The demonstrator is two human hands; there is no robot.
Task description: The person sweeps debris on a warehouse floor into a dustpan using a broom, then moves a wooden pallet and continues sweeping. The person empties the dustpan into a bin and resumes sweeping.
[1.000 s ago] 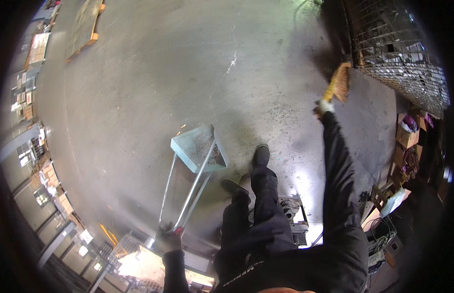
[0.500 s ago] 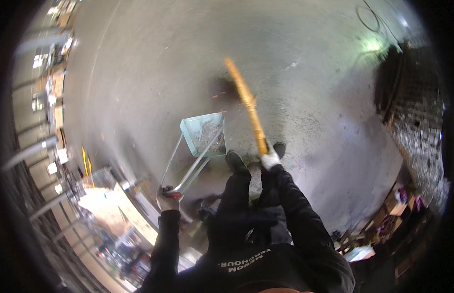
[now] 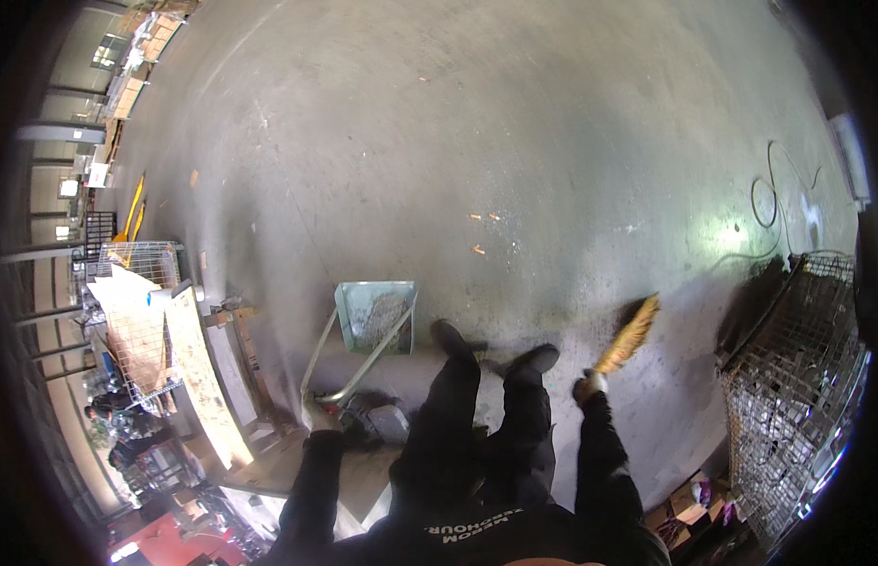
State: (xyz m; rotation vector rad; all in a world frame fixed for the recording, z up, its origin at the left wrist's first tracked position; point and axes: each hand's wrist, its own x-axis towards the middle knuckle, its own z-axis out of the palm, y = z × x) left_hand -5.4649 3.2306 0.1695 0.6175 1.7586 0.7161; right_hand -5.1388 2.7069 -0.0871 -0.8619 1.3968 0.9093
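My left hand point(image 3: 318, 415) is closed round the end of the long metal handle of a pale blue-green dustpan point(image 3: 345, 315). The pan rests on the floor in front of my left foot, with grey dust and fine debris inside. Out to the right, beside my right foot, my right hand point(image 3: 594, 384) grips a yellow straw-like broom point(image 3: 631, 334), which points forward and right. Its lower end is near the floor; whether it touches I cannot tell. Several small orange scraps point(image 3: 477, 250) lie on the concrete farther ahead.
A wire mesh cage point(image 3: 788, 406) with shiny material stands at the right. A thin hose or cable point(image 3: 764, 203) curls on the floor beyond it. At the left are a wire cart point(image 3: 127, 255) with cardboard, a long board point(image 3: 205, 377) and yellow pallet-jack-like bars point(image 3: 135, 212).
The broom has swung from ahead of me out to the right, along with my right hand. My view has turned and shifted; the dustpan stays in my left hand.
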